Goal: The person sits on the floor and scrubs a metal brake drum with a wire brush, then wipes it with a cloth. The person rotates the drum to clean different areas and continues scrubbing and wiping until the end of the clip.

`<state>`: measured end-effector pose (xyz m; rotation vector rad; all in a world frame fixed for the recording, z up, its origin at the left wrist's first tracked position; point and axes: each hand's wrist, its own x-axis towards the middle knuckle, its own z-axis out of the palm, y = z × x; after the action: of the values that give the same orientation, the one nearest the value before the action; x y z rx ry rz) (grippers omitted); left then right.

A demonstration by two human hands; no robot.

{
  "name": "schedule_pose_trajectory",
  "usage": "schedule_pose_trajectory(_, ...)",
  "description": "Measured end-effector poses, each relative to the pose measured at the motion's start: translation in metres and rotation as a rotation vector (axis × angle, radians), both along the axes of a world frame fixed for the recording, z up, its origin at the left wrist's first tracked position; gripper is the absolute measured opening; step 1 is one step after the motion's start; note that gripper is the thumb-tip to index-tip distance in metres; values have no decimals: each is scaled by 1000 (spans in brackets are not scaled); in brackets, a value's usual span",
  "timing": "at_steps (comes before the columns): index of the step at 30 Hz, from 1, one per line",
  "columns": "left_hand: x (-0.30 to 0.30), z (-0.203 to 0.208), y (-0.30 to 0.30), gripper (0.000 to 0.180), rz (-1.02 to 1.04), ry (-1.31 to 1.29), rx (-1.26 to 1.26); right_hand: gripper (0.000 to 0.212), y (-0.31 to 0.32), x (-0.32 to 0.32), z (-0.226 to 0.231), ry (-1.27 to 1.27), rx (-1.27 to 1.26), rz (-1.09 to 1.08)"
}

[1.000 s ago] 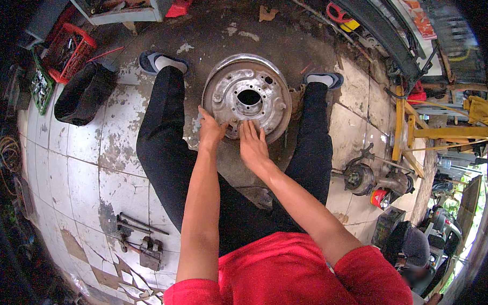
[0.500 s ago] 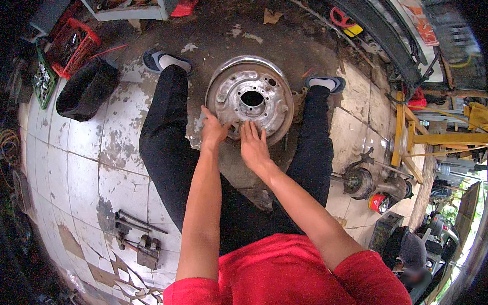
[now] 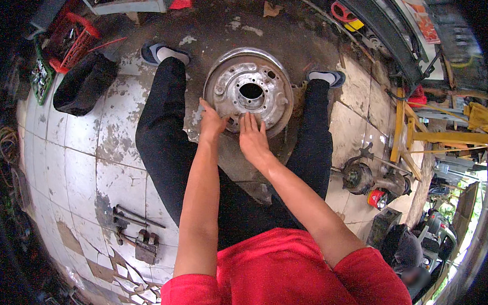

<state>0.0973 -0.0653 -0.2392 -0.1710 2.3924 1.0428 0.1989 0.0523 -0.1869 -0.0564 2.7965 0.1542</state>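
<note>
A round metal brake backing plate (image 3: 233, 86), dull and stained, lies inside a shiny metal rim (image 3: 242, 51) on the floor between my legs. Its middle has a large dark hole with a ring of small bolt holes around it. At the lower left edge, my left hand (image 3: 210, 122) rests with a finger stretched along the rim and the thumb spread apart. My right hand (image 3: 252, 135) lies with straight fingers on the plate's near part, below the centre hole. Neither hand grips anything that I can see.
Black fabric (image 3: 85, 85) and a red plastic basket (image 3: 78, 47) lie at the left. Metal tools (image 3: 146, 246) are on the tiles at lower left. An axle-like assembly (image 3: 358, 178) and a red can (image 3: 378, 198) sit at the right, near a yellow wooden frame (image 3: 443, 138).
The view has shifted slightly, so the plate and rim appear a little higher. Both hands keep nearly the same places on them.
</note>
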Motion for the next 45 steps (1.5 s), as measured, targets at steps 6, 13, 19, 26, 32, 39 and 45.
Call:
schedule_pose_trajectory(6, 2, -3, -5, 122, 10, 14, 25, 55, 8, 8, -1, -15, 58, 96)
schedule_pose_trajectory(13, -2, 1, -1, 121, 35, -33, 20, 54, 5, 11, -4, 16, 137, 94)
schedule_pose_trajectory(19, 0, 2, -3, 121, 22, -24, 30, 56, 15, 7, 0, 10, 21, -6)
schedule_pose_trajectory(26, -1, -9, -8, 121, 38, -15, 140, 57, 3, 30, -3, 7, 47, 47)
schedule_pose_trajectory(32, -9, -37, -14, 126, -172, 371, 211, 53, 0, 12, -8, 131, 35, -102)
schedule_pose_trajectory(39, -21, -58, -10, 124, -103, 32, 266, 54, 30, 12, -11, 221, -76, -237)
schedule_pose_trajectory(45, -25, -57, -28, 125, -220, 74, 223, 51, 3, 21, -3, 210, -41, -45)
